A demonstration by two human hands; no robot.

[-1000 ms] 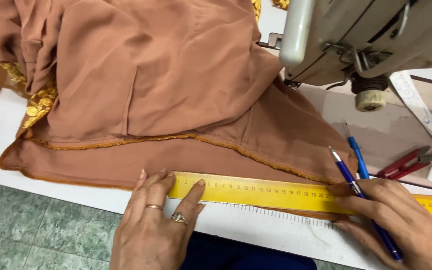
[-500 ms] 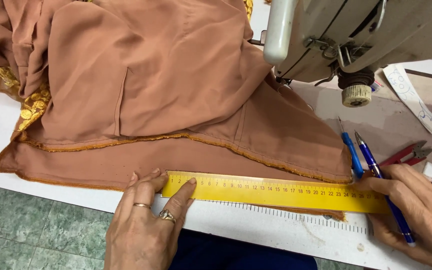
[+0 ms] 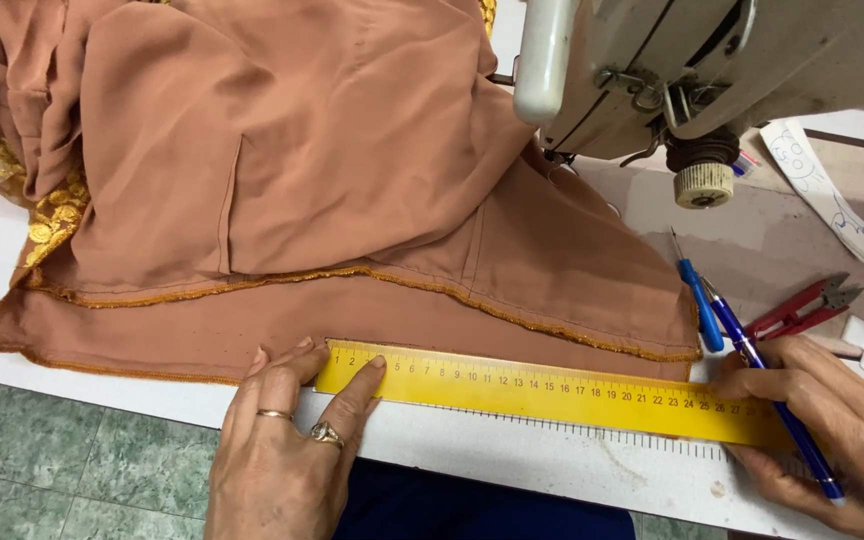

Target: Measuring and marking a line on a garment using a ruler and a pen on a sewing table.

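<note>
Brown fabric [image 3: 282,180] with a gold-stitched hem lies spread across the white table [image 3: 512,465], bunched at the far left. Its near edge runs under the yellow ruler [image 3: 552,392]. The left hand [image 3: 287,450] presses the ruler's left end flat, fingers spread slightly apart. Firm, even pressure there should keep the edge from slipping. The right hand [image 3: 832,430] pins the other end, fingers closed around a blue pen [image 3: 767,395]. Beyond it lie a second blue pen [image 3: 694,295] and red thread snips [image 3: 807,308], below the sewing machine [image 3: 712,70].

Left hand [image 3: 287,450] palm down, fingers spread forward, two rings showing. Right hand [image 3: 832,425] curled, fingers pinched together.
</note>
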